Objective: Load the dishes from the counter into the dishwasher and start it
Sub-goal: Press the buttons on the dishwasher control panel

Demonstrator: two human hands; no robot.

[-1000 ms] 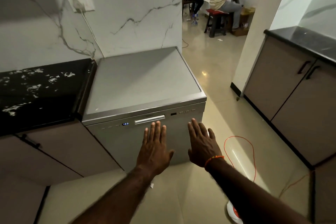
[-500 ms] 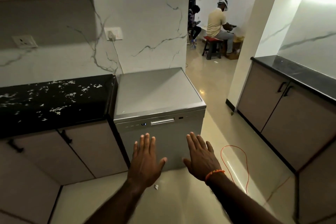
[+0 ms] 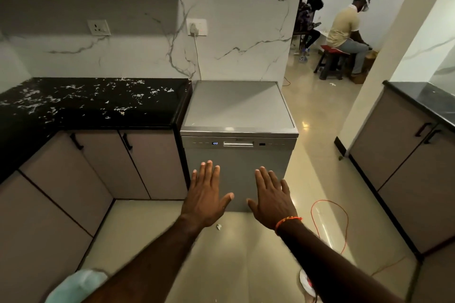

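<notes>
Left hand (image 3: 205, 195) flat, fingers straight and together, thumb spread, palm facing away, nothing held; raised in front of the lower door of the dishwasher (image 3: 237, 167), contact with the door not determinable. Right hand (image 3: 272, 195) in the same flat, extended posture, empty, alongside the left with a gap between the two thumbs; orange thread band (image 3: 286, 222) around the wrist. Dishwasher door fully closed, silver, freestanding, set against the marble wall at the right end of the black speckled tabletop (image 3: 86, 103), touching its edge. Blue digits lit on display (image 3: 215, 143) left of the recessed handle (image 3: 238, 144). Power cable from the wall socket (image 3: 196, 27) running down behind the dishwasher. Beige cabinet doors (image 3: 138, 162) with dark handles below the tabletop. Small white scrap (image 3: 218, 227) on the floor between the forearms. Orange cord (image 3: 330, 224) looped on the floor to the right. Second dark tabletop (image 3: 423, 103) over cabinets at the right. Two seated persons (image 3: 344, 32) in the room beyond the doorway
</notes>
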